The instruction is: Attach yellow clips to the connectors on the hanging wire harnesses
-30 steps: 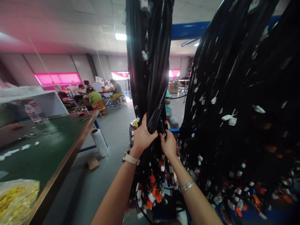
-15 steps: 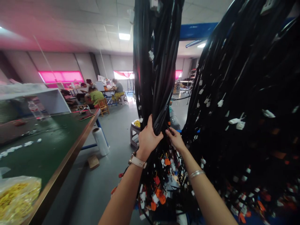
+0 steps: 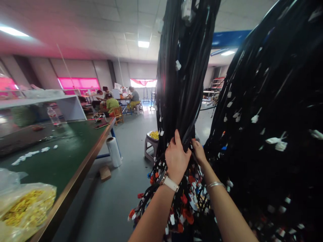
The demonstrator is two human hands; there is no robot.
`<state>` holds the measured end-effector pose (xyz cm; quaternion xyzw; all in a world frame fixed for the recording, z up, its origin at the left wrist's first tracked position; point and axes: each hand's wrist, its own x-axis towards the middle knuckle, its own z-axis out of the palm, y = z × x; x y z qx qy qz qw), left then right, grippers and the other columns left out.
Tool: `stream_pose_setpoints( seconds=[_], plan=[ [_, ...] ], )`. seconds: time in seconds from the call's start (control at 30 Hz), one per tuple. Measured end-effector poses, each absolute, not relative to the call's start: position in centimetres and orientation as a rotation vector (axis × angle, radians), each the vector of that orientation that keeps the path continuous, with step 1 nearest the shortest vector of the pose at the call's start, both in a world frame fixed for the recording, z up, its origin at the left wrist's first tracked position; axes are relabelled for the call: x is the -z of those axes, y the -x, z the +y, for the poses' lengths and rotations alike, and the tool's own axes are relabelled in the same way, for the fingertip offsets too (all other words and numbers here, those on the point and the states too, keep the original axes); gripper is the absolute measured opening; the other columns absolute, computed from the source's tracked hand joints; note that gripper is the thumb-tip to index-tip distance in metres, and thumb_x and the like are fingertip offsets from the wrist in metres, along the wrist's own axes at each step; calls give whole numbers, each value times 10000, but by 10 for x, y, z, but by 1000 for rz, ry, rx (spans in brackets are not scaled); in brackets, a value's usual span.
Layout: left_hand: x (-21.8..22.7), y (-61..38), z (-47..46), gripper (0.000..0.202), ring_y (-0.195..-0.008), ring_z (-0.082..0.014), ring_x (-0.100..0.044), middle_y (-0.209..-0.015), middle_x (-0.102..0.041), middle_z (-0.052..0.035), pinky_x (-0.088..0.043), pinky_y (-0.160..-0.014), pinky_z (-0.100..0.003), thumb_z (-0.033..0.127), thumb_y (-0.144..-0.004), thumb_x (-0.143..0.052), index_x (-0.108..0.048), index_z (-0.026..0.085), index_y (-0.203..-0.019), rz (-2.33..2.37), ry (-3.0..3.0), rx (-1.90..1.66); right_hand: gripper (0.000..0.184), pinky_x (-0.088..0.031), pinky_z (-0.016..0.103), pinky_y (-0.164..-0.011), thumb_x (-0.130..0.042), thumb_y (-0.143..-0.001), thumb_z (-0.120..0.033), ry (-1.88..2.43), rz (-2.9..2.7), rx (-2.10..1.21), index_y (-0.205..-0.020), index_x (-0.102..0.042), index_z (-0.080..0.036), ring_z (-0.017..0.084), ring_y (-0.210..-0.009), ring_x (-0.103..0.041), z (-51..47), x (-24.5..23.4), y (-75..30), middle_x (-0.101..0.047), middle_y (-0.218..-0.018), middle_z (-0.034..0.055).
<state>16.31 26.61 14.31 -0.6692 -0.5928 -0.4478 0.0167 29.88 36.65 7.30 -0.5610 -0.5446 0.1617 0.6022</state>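
Cable bundle (image 3: pixel 183 94), frame centre: left hand (image 3: pixel 176 158) clamped round it, right hand (image 3: pixel 199 152) pinching strands beside; probably best gripped firmly above the connectors (image 3: pixel 185 201), strands gathered.

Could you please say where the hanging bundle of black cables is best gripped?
Probably at its narrow waist, from the near side, where the left hand and right hand clasp the hanging bundle of black cables: strands run tight there, above the red and white connectors.

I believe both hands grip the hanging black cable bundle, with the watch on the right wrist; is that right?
Not quite: the head view shows the watch on the left wrist. The left hand and right hand do both grip the hanging black cable bundle.
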Motion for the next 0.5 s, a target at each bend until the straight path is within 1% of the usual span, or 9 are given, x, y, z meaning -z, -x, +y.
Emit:
stream_pose_setpoints(
  seconds=[0.03,0.1,0.23,0.3,0.4,0.5],
  plan=[
    [-142,-165,266,833,-928,-296,-583,-1103,-560,-156,-461,-779,-367,282,-752,-587,-110,201,-1431,-1834,2064,1408,560,-413,318,-558,-362,-762,-666,1354,-1239,-348,-707,-616,-170,219,-582,-569,363,-73,-297,-617,-595,46],
    [-140,-168,267,835,-1001,-305,-549,-1144,-532,-168,-432,-846,-390,259,-754,-586,-104,192,-1432,-1825,2038,1434,568,-382,318,-559,-332,-766,-673,1466,-1197,-299,-715,-597,-173,234,-595,-565,357,-72,-293,-608,-615,64],
    [-138,-170,268,811,-1050,-298,-521,-1209,-490,-173,-397,-900,-401,242,-771,-572,-105,198,-1432,-1824,2025,1464,565,-354,320,-580,-269,-793,-645,1587,-1192,-214,-743,-583,-178,264,-664,-581,346,-74,-287,-619,-694,113],
    [-138,-168,270,813,-1057,-301,-518,-1209,-493,-168,-397,-902,-405,249,-768,-576,-108,202,-1431,-1819,2032,1468,533,-351,310,-569,-282,-796,-628,1601,-1252,-213,-730,-574,-188,255,-650,-577,338,-78,-289,-612,-672,98],
    [-139,-161,272,823,-1050,-304,-523,-1182,-513,-159,-411,-887,-403,260,-753,-591,-121,204,-1427,-1804,2076,1461,462,-352,295,-544,-352,-777,-608,1600,-1360,-233,-671,-545,-202,228,-589,-553,318,-88,-299,-582,-593,55],
    [-140,-153,274,817,-1043,-304,-528,-1181,-517,-151,-434,-860,-393,275,-751,-591,-130,214,-1423,-1788,2108,1461,422,-338,292,-519,-408,-762,-590,1613,-1414,-236,-615,-511,-208,208,-535,-513,286,-104,-309,-542,-531,31]
  ],
)
